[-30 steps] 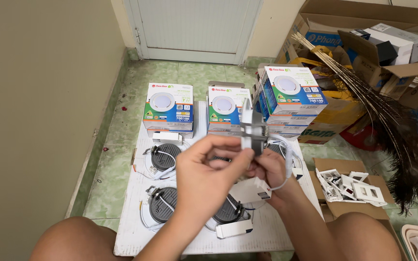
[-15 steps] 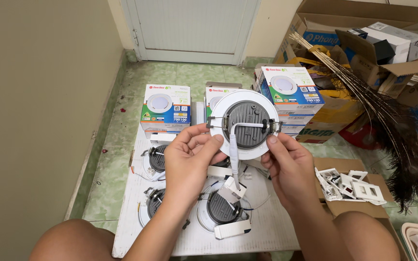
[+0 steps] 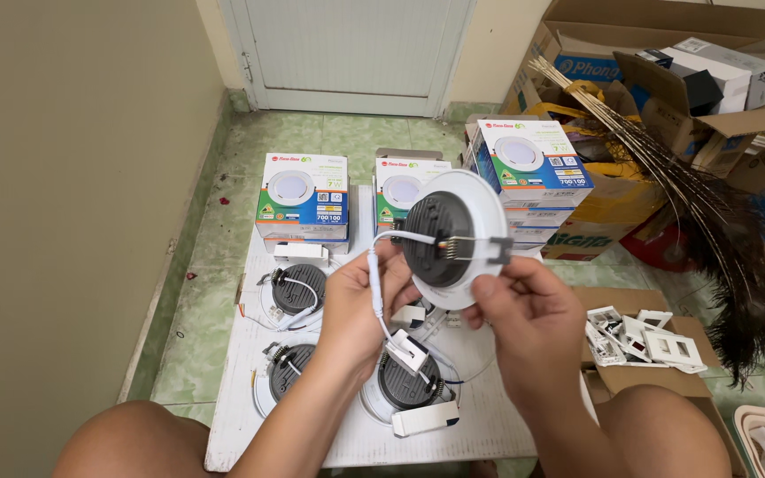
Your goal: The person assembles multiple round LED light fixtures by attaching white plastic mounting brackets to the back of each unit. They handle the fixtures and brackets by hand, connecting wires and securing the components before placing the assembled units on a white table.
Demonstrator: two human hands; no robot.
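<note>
Above the white board, left hand and right hand both pinch the round downlight by its rim, back side facing up, white lead dangling.

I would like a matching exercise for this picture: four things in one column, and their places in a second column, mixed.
Things:
1. round downlight
2. white board
3. dark feathers
4. white switch plates

Places:
A. in an open carton at the right
B. held up between left hand and right hand
C. flat on the green floor, under other lamps
D. leaning at the far right

Pairs: 1-B, 2-C, 3-D, 4-A
</note>
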